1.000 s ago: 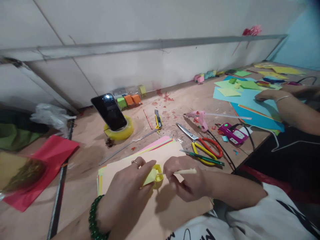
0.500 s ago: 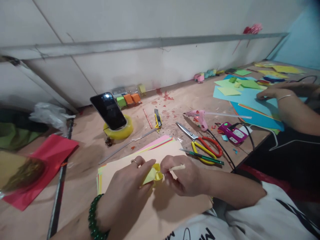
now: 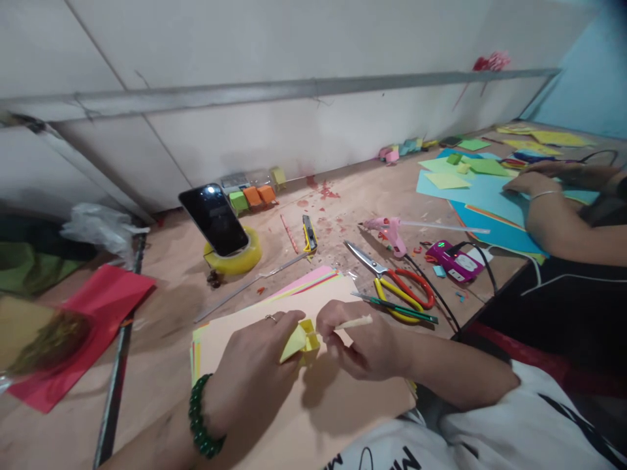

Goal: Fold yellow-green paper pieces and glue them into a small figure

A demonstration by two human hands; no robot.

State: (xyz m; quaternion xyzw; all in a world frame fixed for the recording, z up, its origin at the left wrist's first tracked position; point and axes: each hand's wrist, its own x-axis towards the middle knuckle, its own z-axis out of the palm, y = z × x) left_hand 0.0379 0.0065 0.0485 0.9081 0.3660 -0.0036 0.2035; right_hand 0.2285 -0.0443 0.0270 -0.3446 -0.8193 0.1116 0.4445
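Left hand (image 3: pixel 255 365) pinches the yellow fold (image 3: pixel 300 338); right hand (image 3: pixel 360 343) grips a stick (image 3: pixel 353 322). Excess pressure may crush the fold.

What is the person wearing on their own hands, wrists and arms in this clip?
Both forearms are bare. The left hand has a thin ring on one finger and a dark green bead bracelet at the wrist. The right hand wears nothing; a white sleeve with black print starts past the elbow.

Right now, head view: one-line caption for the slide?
Left hand and right hand pinch a yellow paper fold over a paper stack, scissors beside.
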